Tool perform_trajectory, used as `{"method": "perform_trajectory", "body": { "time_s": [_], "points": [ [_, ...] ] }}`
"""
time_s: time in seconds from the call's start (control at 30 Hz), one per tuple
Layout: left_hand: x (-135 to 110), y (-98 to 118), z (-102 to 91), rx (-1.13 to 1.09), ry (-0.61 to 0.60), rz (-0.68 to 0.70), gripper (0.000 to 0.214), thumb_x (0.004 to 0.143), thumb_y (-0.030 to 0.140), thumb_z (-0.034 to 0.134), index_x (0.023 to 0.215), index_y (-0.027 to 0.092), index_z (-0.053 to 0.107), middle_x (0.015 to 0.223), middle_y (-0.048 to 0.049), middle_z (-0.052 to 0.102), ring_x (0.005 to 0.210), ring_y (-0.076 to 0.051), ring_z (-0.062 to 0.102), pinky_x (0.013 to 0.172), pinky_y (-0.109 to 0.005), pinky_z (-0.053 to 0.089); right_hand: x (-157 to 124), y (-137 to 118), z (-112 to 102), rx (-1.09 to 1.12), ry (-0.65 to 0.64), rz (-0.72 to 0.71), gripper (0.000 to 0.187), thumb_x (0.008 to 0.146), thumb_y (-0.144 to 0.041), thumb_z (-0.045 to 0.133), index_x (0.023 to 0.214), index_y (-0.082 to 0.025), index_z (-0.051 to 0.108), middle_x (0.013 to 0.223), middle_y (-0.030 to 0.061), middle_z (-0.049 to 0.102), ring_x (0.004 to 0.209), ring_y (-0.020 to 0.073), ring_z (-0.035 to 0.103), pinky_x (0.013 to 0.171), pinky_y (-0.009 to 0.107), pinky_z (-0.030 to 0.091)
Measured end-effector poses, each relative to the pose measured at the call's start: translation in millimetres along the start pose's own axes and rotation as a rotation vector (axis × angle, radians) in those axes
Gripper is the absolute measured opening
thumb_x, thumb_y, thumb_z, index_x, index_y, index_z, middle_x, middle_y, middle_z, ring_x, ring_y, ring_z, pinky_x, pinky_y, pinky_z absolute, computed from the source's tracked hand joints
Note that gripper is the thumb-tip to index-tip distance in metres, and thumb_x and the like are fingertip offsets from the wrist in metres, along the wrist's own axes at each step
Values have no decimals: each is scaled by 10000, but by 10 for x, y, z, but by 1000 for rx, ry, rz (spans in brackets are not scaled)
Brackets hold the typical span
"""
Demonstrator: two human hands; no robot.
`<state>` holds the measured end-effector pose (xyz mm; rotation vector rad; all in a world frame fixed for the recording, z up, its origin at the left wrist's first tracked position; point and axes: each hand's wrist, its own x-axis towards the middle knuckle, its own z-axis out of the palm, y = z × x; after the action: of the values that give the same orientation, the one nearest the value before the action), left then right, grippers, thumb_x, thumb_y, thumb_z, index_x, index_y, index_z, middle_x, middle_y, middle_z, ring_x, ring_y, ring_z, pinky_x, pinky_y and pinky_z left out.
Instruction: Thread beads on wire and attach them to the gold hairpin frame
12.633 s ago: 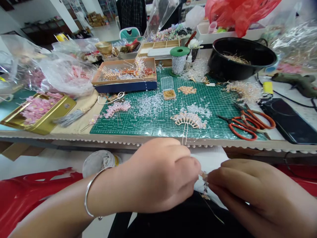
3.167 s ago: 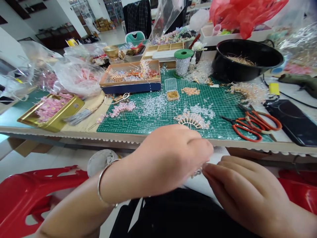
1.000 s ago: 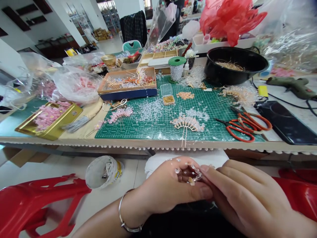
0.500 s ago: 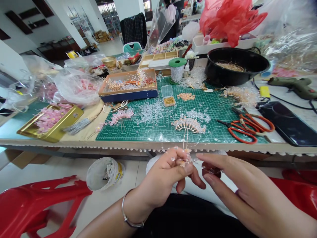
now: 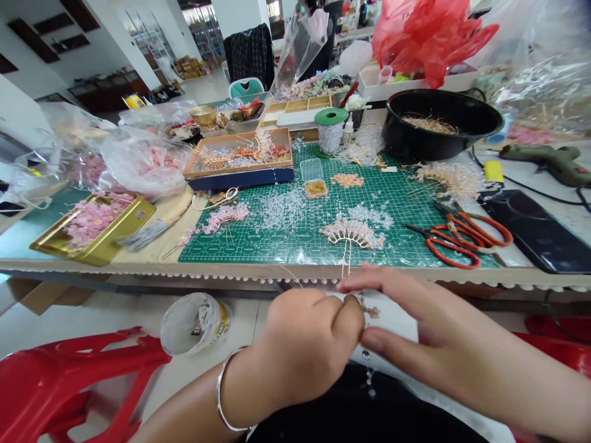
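My left hand [image 5: 314,338], a silver bangle at its wrist, is closed in a fist around a beaded wire piece [image 5: 372,312]. Clear beads and a peach flower-like bead stick out past its knuckles, and a bead strand [image 5: 370,383] dangles below. A thin wire [image 5: 292,275] pokes out above the fist. My right hand [image 5: 415,320] is beside it, index finger and thumb apart around the beads, thumb tip close to the left fingers; whether it touches the beads I cannot tell. Beyond, a beaded hair comb [image 5: 353,234] lies on the green cutting mat [image 5: 286,246], prongs toward me.
Loose clear beads [image 5: 281,208], a small box of gold beads [image 5: 316,188] and a pink comb [image 5: 226,216] lie on the mat. Orange-handled scissors [image 5: 452,246], a phone [image 5: 538,227] and a black bowl [image 5: 443,123] are at right. A bucket [image 5: 191,323] stands below.
My left hand has turned over, knuckles up, from a pinch into a fist around the beaded piece. My right hand has moved slightly left and closer to it.
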<state>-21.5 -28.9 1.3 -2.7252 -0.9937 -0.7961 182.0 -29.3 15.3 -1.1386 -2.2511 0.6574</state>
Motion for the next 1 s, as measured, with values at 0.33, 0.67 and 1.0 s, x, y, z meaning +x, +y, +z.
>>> {"method": "perform_trajectory", "body": {
  "time_s": [0.33,0.67,1.0],
  "points": [
    [-42,6,48,-108,-74,-100,217,854,65,454,771,157,633,592,-18,611,506,-177,534,492,-323,301,-100,3,235,-116,106,-197,400,929,-173,567,1305,-149,430,1352,199,559,1308,289,515,1111,493,443],
    [33,-5,-31,-402,-254,-340,101,850,122,549,795,153,627,743,-41,695,648,-206,644,581,-325,442,-66,52,347,256,62,-22,239,947,-195,616,1131,-268,480,1088,65,543,956,184,582,725,283,566],
    [-3,28,9,-327,-218,-271,217,937,160,474,768,158,610,663,-20,638,591,-185,599,550,-320,390,-84,40,330,390,106,148,184,920,-116,544,1006,-277,533,1018,34,575,785,167,623,619,285,566]
  ]
}}
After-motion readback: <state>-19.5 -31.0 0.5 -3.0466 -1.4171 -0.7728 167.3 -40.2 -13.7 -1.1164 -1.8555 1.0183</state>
